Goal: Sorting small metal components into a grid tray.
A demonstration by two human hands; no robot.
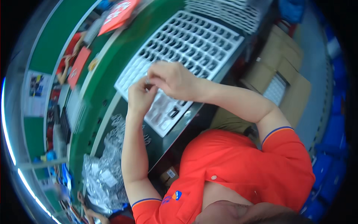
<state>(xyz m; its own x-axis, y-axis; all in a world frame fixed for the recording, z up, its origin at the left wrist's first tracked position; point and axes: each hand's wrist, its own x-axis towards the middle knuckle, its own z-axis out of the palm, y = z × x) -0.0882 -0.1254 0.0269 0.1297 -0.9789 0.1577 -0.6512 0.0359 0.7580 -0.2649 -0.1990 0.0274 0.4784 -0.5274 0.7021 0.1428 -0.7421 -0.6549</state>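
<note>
Above a white moulded tray, my left hand and my right hand meet with their fingertips pressed together. Both are closed in a pinch around something very small, and the fingers hide what it is. Small dark parts sit in rows in the tray's pockets across its far and right side. Pockets along the left and near side look pale, with a single dark part in one near the front. The tray lies tilted across the dark bench, beneath both hands.
Left of my left forearm lies a heap of clear plastic bags with thin wiry pieces. More white trays stand at the back. An open cardboard box is on the right. Across the green bench, another person's hands work near a red sheet.
</note>
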